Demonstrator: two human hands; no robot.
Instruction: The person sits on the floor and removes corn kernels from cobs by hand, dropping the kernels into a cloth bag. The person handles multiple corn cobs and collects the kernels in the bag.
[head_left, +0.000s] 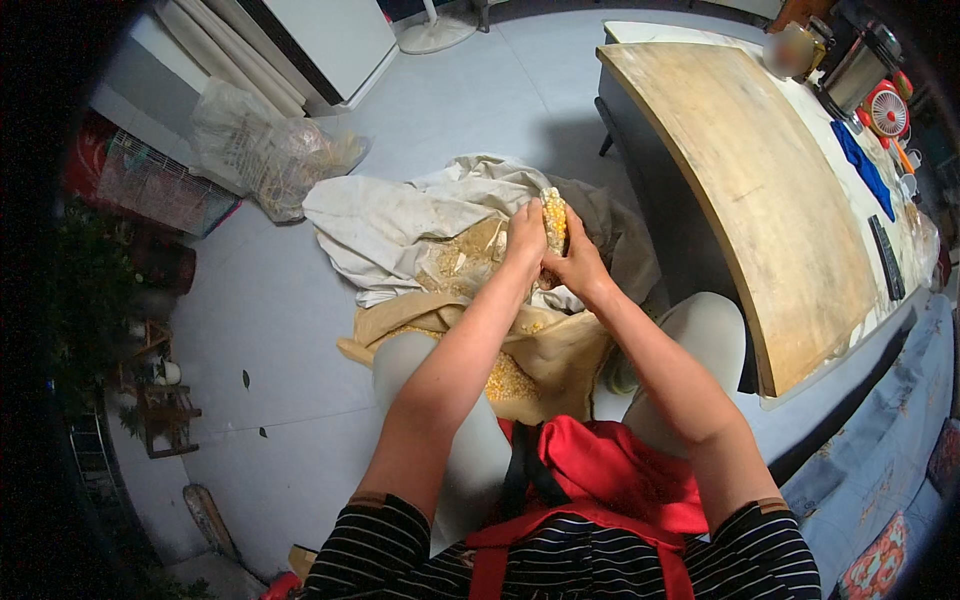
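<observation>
Both my hands grip an ear of dried corn (554, 214), held upright above the sacks. Its yellow kernels show between my left hand (528, 234) and my right hand (582, 255); part of the cob is covered by my fingers. Below and behind lies a crumpled white cloth sack (367, 217), with corn kernels and pale husk bits (461, 255) in its fold. Closer to me, between my knees, a tan sack (555, 352) is spread open. Loose yellow kernels (511, 381) rest in it, partly hidden by my left forearm.
On my right stands a table bearing a large wooden board (735, 172); a remote control (886, 257), blue cloth (862, 169) and small red fan (887, 112) lie beyond it. Filled plastic bags (274, 161) sit at the back left. Potted plants (90, 277) line the left side.
</observation>
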